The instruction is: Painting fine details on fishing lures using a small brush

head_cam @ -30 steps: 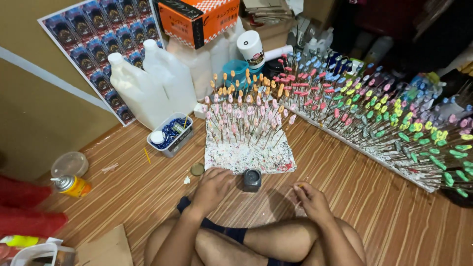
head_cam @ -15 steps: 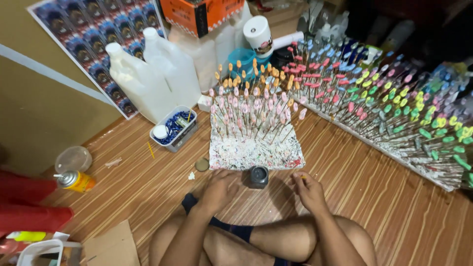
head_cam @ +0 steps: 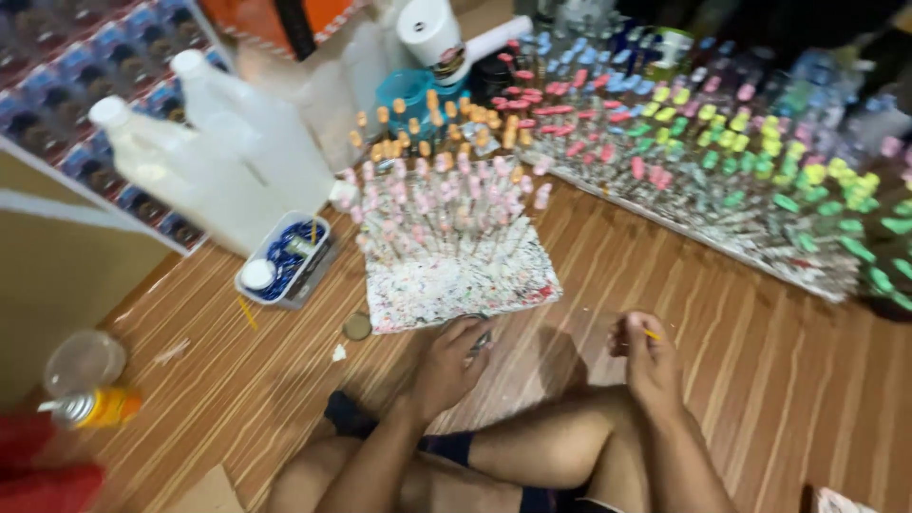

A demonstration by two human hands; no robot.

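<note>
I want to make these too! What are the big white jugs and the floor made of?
The big white jugs look like cloudy, see-through plastic with white screw caps; their milky, dull sheen suggests that. The floor looks like wood or a wood-print sheet: brown stripes with pale grain lines and a slight gloss. The blurry picture leaves that open.

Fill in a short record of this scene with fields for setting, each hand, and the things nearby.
setting: striped wooden floor, person sitting cross-legged
left hand: over a small dark jar, grip unclear
right hand: pinching a thin yellow stick
in front: paint-spattered block holding upright pink-tipped sticks
right side: rows of coloured-tipped sticks
left side: white jugs, small tray, spray can
</note>
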